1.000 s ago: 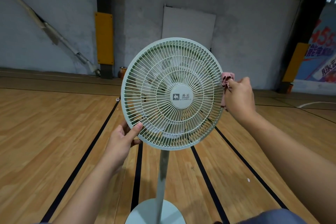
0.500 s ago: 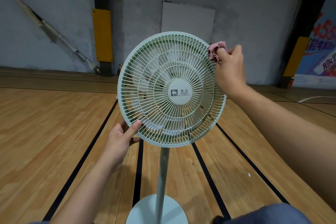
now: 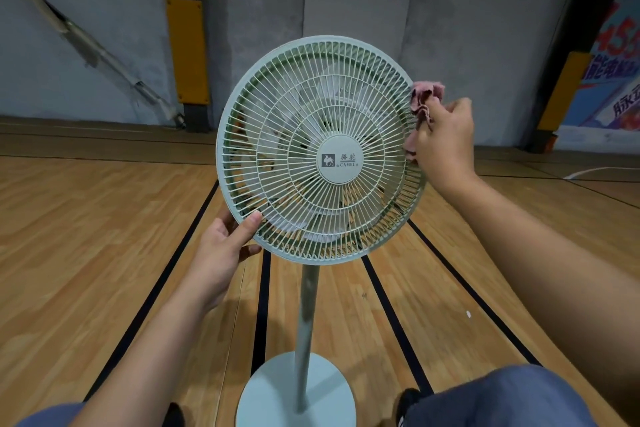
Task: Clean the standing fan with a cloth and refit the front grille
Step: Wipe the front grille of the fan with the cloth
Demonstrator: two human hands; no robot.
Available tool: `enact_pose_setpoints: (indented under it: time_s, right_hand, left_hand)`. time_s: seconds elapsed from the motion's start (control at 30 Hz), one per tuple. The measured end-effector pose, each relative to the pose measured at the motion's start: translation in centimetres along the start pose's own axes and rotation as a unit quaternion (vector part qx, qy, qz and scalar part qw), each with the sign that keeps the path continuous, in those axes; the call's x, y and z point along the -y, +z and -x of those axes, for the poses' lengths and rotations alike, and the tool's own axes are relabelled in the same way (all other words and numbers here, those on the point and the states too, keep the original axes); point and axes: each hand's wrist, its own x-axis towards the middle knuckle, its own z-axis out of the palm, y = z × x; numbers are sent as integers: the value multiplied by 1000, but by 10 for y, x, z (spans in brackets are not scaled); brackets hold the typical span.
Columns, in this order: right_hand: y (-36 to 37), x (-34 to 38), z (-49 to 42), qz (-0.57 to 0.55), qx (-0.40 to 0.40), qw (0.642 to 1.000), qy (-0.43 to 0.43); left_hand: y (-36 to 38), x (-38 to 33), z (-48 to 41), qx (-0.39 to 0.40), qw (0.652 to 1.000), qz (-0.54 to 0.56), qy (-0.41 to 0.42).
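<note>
A pale green standing fan stands in front of me on a thin pole [image 3: 309, 315] and a round base [image 3: 277, 392]. Its front grille [image 3: 294, 114] sits slightly off the rear cage, shifted up and left. My left hand [image 3: 221, 253] grips the grille's lower left rim, thumb on the front wires. My right hand [image 3: 445, 139] holds a crumpled pink cloth [image 3: 424, 97] against the upper right rim of the fan. White blades show behind the wires.
The fan stands on a wooden court floor [image 3: 86, 236] with black lines. A grey wall [image 3: 467, 28] with yellow pads and a white panel lies behind. My knees in blue trousers [image 3: 502, 399] flank the base at the bottom edge.
My right hand with the cloth slid up the right rim, then came back down a little. The left hand kept its grip on the lower left rim.
</note>
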Motion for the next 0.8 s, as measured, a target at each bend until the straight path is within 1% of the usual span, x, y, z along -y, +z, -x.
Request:
enact_pose_setpoints:
  time_s: [0.2,0.33,0.43,0.53,0.7,0.8]
  right_hand:
    - [16,-30,46,-10,15,995,96]
    - [23,-43,82,-20,29,990,134]
    - [27,-48,105,0,38,990,134]
    - [28,-51,112,-5,31,990,136]
    - [27,-45,93,-23,4,992,128]
    - [25,-35,70,-9,-7,992,124]
  left_hand:
    - [-3,0,-1,0,1000,10,-2]
    - [-2,0,-1,-2,1000,7,3]
    - [-1,0,-1,2,1000,3,8]
    - [1,1,0,9,1000,-3,8]
    - [0,1,0,11,1000,1,5]
    - [-1,0,0,13,1000,4,6]
